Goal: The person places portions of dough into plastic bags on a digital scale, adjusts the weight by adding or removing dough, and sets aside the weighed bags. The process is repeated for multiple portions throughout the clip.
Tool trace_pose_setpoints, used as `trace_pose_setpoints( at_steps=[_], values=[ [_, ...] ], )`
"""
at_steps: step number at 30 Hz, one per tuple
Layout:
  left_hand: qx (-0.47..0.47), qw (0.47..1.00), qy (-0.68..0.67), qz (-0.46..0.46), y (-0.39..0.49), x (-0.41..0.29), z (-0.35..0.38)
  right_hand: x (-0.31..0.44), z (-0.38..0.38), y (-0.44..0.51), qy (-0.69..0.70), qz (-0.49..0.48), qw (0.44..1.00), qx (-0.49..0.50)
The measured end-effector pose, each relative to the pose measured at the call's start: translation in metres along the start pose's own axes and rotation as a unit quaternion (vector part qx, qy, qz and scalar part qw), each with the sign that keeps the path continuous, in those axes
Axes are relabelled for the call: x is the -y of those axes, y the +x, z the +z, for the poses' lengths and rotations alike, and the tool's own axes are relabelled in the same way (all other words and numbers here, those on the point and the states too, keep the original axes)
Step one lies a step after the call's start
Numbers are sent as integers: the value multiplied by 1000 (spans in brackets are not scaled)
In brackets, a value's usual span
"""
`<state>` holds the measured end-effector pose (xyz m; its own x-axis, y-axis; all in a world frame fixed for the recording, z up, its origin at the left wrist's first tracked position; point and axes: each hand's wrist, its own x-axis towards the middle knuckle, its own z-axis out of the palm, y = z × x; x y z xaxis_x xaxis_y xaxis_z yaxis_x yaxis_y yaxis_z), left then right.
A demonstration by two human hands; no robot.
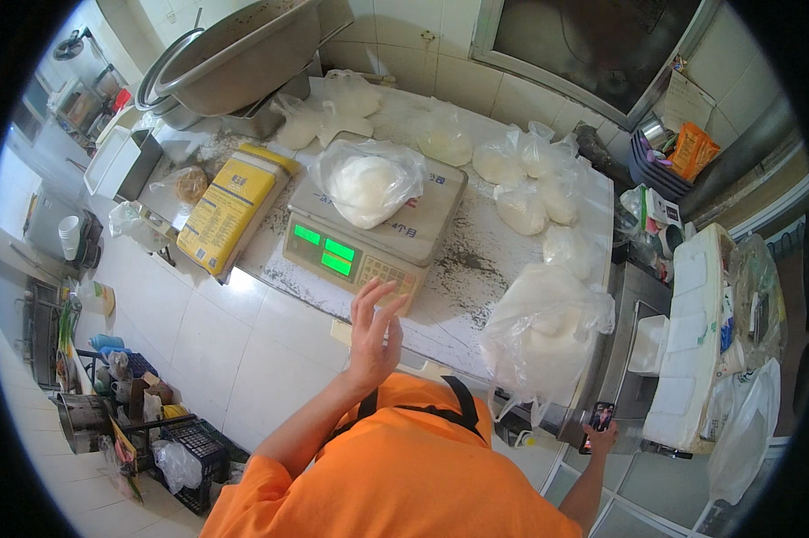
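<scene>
Fingers apart and holding nothing, my left hand (376, 329) hovers by the front edge of an electronic weighing scale (438, 225), close to its keypad (383, 274). Green digits glow on the scale's display (338, 257). On the weighing plate rests a clear plastic bag (367, 181) of white powder or grains; which of the two I cannot tell. Off to the right, beyond the table's corner, my right hand (602, 436) grips a smartphone (602, 417) with its screen lit. Nearest to that hand on the table is a large clear bag (545, 323) of white contents.
A yellow printed sack (239, 202) lies left of the scale. Several small tied bags (522, 208) of white contents sit along the table's back and right. Large metal basins (243, 60) are stacked at the back left. A white foam box (686, 336) stands at the right.
</scene>
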<state>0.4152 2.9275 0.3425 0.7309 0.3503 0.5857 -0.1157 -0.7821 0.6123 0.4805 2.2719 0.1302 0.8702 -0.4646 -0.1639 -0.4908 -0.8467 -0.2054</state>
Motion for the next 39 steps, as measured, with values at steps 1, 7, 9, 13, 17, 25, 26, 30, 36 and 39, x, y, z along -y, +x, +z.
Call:
trace_pose_setpoints(
  at_steps=[1, 7, 9, 13, 17, 25, 26, 30, 36, 39],
  values=[
    [1, 1000, 0, 0, 0, 0, 0, 1, -1, -1, 0, 12, 1000, -1],
    [0, 1000, 3, 7, 1, 0, 0, 5, -4, -3, 7, 6, 1000, 6],
    [1, 1000, 3, 5, 0, 0, 1, 5, -3, -3, 4, 1, 1000, 6],
    [6, 1000, 8, -5, -2, 2, 1, -2, 1, 2, 2, -11, 1000, 1],
    [-1, 1000, 1, -30, -2, 9, -2, -15, 7, 9, 28, -33, 999, 17],
    [-74, 991, 0, -108, 44, 74, -31, 77, -60, -47, 207, -54, 927, -308],
    [-89, 990, -6, -113, 56, 87, -35, 116, -74, -66, 250, -101, 903, -336],
    [-109, 976, -32, -186, 109, 140, -46, 294, -127, -159, 434, -166, 831, -307],
    [-15, 950, -93, -298, 170, 209, -37, 545, -108, -243, 536, -286, 789, 91],
    [61, 946, -96, -303, 181, 235, -28, 636, -83, -242, 476, -319, 803, 166]
  ],
)
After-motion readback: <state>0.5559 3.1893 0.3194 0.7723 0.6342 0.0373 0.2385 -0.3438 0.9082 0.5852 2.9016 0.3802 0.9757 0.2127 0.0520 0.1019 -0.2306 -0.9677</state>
